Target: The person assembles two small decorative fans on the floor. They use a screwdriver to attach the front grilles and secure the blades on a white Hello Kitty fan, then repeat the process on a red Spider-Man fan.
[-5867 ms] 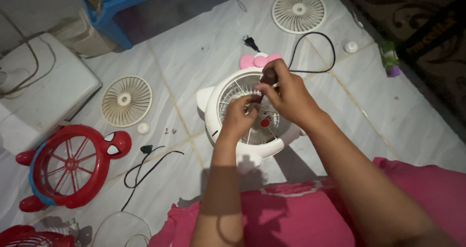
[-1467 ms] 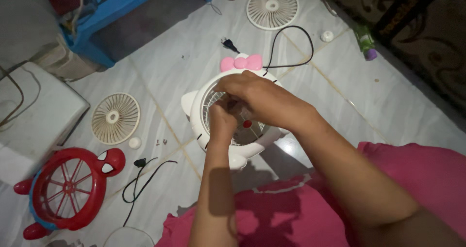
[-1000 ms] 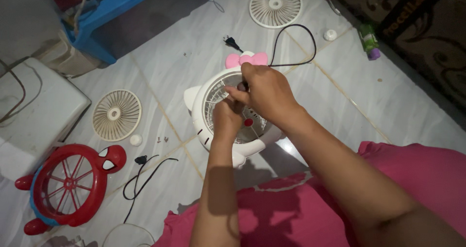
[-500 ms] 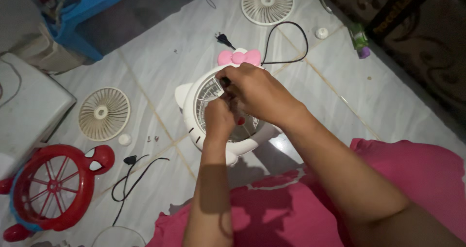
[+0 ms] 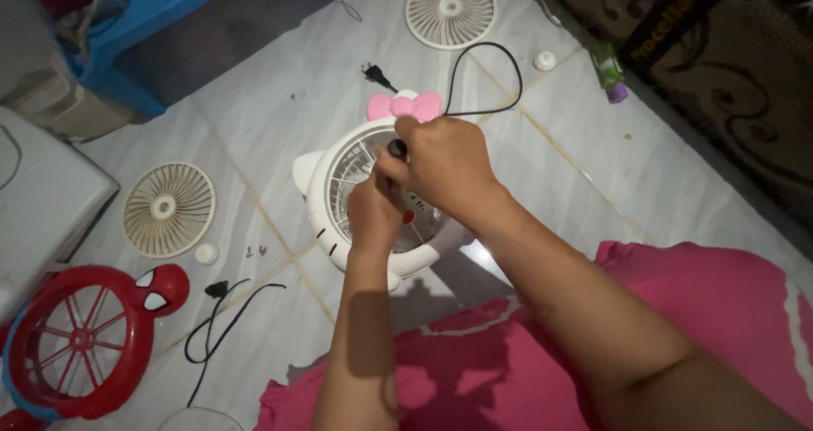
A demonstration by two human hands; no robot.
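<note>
Both hands are working over one white cat-shaped fan housing (image 5: 326, 215) lying on the tiled floor (image 5: 593, 168). The right hand (image 5: 440, 164) is gripping a dark tool handle (image 5: 395, 148); the left hand (image 5: 373, 215) is curling closed beneath it, contents unclear. Two cream fan grilles (image 5: 169, 209) (image 5: 450, 9) and one red fan housing (image 5: 80, 339) are lying nearby.

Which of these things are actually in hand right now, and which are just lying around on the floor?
In hand:
white fan housing with pink bow
dark-handled tool in right hand
left hand at the grille

Lying about:
two loose cream grilles
red fan frame
small screws
green bottle
</note>
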